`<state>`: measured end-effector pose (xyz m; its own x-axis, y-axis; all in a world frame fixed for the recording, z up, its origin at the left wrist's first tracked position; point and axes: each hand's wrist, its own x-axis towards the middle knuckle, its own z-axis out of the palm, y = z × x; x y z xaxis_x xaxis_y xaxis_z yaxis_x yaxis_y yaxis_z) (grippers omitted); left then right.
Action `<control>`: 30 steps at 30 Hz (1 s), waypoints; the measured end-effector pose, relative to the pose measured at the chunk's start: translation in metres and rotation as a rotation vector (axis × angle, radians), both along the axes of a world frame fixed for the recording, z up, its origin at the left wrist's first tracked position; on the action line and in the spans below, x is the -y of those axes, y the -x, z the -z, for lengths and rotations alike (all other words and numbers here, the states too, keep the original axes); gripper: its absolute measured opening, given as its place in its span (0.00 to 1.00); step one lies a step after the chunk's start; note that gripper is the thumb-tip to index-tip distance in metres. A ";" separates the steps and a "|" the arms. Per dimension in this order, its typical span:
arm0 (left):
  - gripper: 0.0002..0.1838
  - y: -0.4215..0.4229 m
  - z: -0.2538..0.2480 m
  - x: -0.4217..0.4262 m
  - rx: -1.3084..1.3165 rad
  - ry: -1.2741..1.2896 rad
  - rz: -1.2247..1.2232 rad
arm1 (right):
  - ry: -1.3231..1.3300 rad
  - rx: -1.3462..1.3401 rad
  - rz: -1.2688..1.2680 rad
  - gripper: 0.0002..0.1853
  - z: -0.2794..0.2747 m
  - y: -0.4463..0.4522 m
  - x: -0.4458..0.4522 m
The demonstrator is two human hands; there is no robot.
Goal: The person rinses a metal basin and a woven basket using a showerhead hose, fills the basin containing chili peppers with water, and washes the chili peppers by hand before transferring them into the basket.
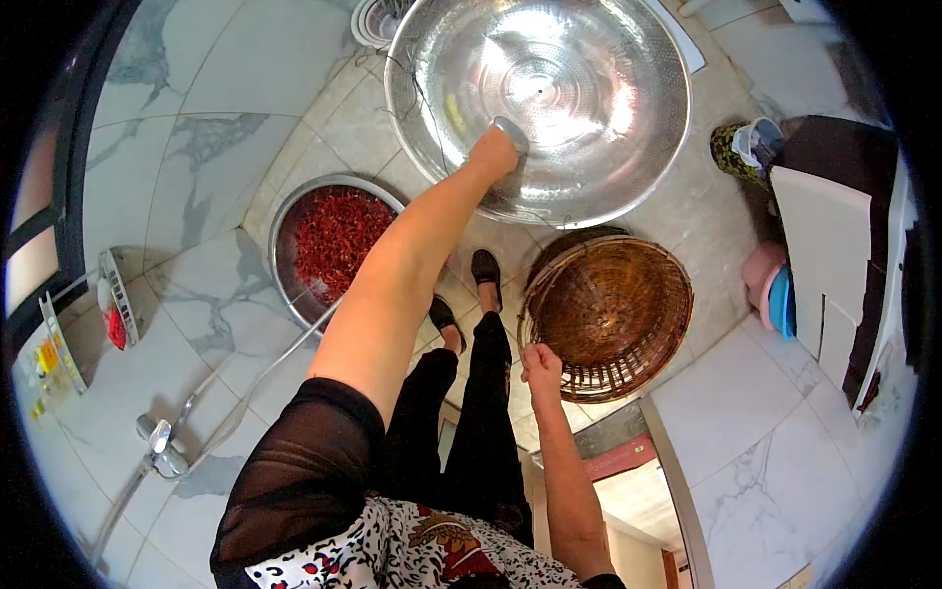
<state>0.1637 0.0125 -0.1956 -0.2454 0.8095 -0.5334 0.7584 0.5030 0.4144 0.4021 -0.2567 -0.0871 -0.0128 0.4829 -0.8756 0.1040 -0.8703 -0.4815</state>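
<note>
My left hand (493,154) is stretched forward over the near rim of a large, shiny metal basin (461,59) with rows of small holes. It is closed around a grey shower head (511,132); much of the handle is hidden by the hand. A metal shower hose (280,361) runs from the wall mixer and passes behind my left forearm. My right hand (542,371) hangs with curled fingers beside the rim of a round brown wicker basket (599,314). Nothing shows in that hand.
A metal bowl of dried red chillies (339,236) stands at the left wall. The mixer tap (164,452) is on the tiled wall. To the right are a patterned bin (734,152) and pink and blue basins (770,285). My feet (486,270) stand between bowl and basket.
</note>
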 end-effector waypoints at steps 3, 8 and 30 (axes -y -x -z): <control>0.17 0.001 0.003 -0.002 0.035 0.047 -0.091 | 0.021 -0.015 0.018 0.11 -0.006 0.007 -0.009; 0.21 0.005 -0.003 -0.003 0.011 0.091 0.083 | 0.066 -0.070 0.073 0.10 -0.004 0.012 -0.028; 0.42 -0.023 -0.111 0.053 -0.047 -0.407 0.381 | 0.144 -0.107 0.143 0.11 -0.027 0.042 -0.038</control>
<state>0.1869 -0.0405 -0.0844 0.0887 0.9840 -0.1547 0.8777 -0.0038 0.4792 0.3596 -0.2187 -0.0597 -0.0496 0.3562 -0.9331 -0.0704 -0.9332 -0.3525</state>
